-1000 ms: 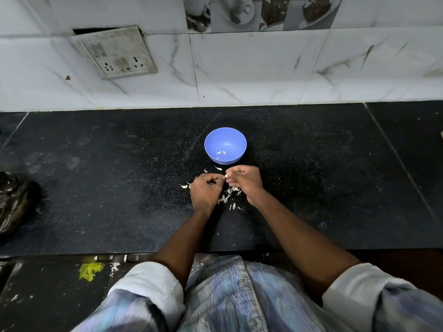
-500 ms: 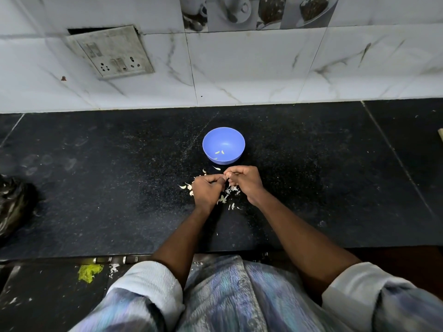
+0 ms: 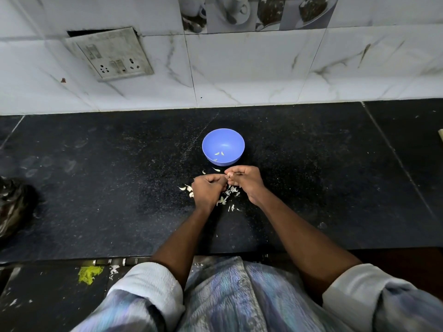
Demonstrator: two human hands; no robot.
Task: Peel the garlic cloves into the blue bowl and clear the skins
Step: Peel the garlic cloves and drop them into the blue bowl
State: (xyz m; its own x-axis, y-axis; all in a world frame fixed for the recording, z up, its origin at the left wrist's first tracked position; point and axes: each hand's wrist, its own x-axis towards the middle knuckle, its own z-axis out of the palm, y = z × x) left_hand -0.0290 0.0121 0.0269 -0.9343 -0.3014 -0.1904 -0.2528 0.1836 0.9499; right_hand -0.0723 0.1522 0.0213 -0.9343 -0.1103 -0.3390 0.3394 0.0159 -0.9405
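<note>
The blue bowl [image 3: 223, 146] stands on the black counter [image 3: 311, 178] with a few pale peeled pieces at its bottom. Just in front of it, my left hand [image 3: 208, 190] and my right hand [image 3: 245, 180] meet fingertip to fingertip. Both pinch a small garlic clove [image 3: 229, 174], of which only a pale tip shows. Loose white garlic skins [image 3: 227, 195] lie scattered on the counter under and between the hands, with a few more to the left of my left hand.
A tiled wall with a socket plate [image 3: 112, 55] rises behind the counter. A dark crumpled bag [image 3: 12, 207] lies at the far left edge. The counter's front edge runs just before my body, with a yellow-green smear [image 3: 90, 274] below it.
The hands stay together in front of the bowl with only small finger movements on the clove. The view has shifted slightly.
</note>
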